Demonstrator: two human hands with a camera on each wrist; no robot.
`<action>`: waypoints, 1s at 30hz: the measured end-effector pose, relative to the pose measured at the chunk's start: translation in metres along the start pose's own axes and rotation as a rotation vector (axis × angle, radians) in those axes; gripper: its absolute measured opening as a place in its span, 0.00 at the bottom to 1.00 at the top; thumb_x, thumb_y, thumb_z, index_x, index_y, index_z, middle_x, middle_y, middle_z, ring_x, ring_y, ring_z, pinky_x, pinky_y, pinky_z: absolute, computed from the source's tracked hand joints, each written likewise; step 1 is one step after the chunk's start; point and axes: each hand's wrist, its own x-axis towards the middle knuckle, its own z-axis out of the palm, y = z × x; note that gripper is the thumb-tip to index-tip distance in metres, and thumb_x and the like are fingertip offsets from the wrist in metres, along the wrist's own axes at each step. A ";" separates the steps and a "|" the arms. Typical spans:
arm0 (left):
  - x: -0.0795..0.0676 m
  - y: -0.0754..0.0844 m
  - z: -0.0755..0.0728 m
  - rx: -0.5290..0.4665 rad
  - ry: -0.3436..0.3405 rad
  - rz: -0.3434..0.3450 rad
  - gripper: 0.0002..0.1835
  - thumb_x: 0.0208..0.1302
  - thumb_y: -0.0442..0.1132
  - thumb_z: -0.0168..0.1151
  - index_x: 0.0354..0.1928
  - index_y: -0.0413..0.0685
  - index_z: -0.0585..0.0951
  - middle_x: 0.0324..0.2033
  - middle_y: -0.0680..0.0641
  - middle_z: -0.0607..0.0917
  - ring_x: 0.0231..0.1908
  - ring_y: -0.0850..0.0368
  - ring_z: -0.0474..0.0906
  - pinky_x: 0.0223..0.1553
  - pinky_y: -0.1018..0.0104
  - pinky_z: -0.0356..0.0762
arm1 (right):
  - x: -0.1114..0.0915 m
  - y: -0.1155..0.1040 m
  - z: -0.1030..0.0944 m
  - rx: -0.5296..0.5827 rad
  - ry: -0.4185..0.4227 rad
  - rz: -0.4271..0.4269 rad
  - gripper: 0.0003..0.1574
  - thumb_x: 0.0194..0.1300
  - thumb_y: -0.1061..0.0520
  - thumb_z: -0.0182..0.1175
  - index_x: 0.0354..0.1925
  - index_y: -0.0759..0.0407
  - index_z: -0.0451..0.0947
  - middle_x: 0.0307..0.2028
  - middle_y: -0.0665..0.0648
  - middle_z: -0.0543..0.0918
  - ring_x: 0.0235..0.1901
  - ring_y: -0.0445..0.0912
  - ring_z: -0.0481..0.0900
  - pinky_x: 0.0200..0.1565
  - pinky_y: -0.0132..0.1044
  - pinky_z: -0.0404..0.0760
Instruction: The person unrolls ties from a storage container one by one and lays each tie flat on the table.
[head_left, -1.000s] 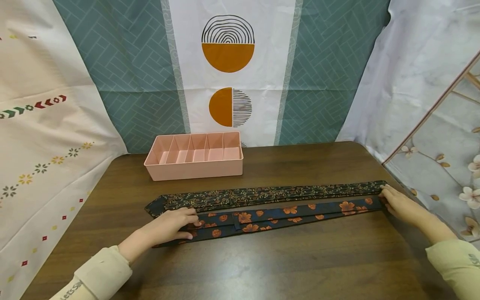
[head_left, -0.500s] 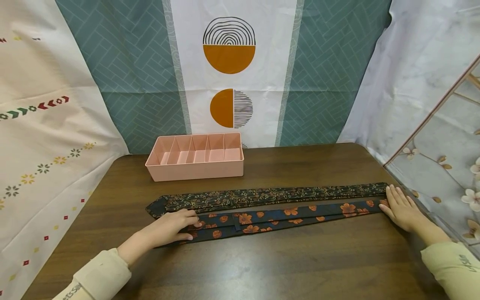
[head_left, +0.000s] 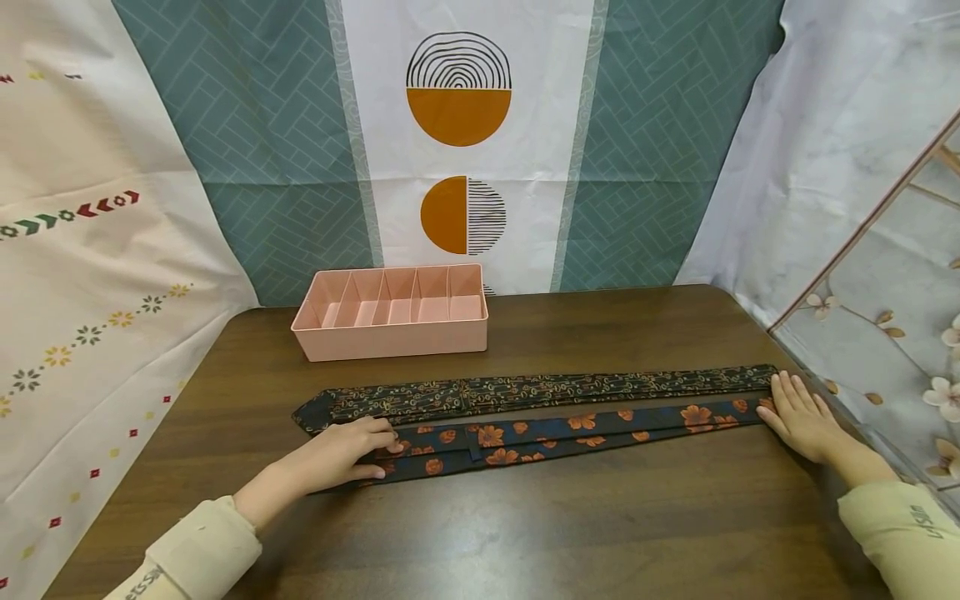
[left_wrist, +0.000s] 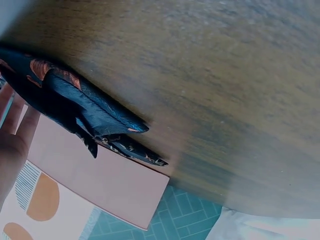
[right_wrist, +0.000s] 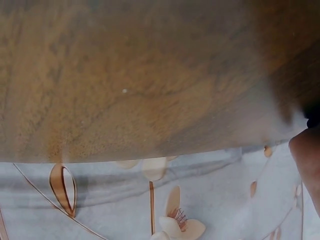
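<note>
Two dark neckties lie lengthwise, side by side, on the brown table. The far one is the gold-patterned necktie point(head_left: 540, 392); the nearer, the floral necktie point(head_left: 581, 422), has orange flowers on navy. My left hand point(head_left: 341, 454) holds the floral tie near its wide left end, fingers curved over it and thumb at its near edge. In the left wrist view the floral tie point(left_wrist: 95, 107) bulges up beside my fingers point(left_wrist: 26, 125). My right hand point(head_left: 806, 425) lies spread with straight fingers at the right ends of both ties. In the right wrist view only a bit of that hand point(right_wrist: 307, 155) shows.
A pink box point(head_left: 393, 340) divided into several compartments stands behind the ties, left of centre. Printed curtains point(head_left: 645, 150) hang behind the table point(head_left: 562, 533) and along both its sides. My right hand is near the table's right edge.
My right hand has unbent from its curled hold on the tie ends and shifted slightly right, now spread out. My left hand has stayed put on the floral necktie.
</note>
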 end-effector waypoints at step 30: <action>-0.003 0.003 -0.003 -0.001 0.029 0.020 0.15 0.57 0.45 0.66 0.46 0.53 0.80 0.42 0.56 0.78 0.40 0.62 0.74 0.36 0.67 0.79 | 0.002 0.003 -0.002 0.003 -0.011 -0.012 0.48 0.76 0.42 0.29 0.67 0.80 0.26 0.66 0.81 0.27 0.67 0.70 0.20 0.60 0.73 0.34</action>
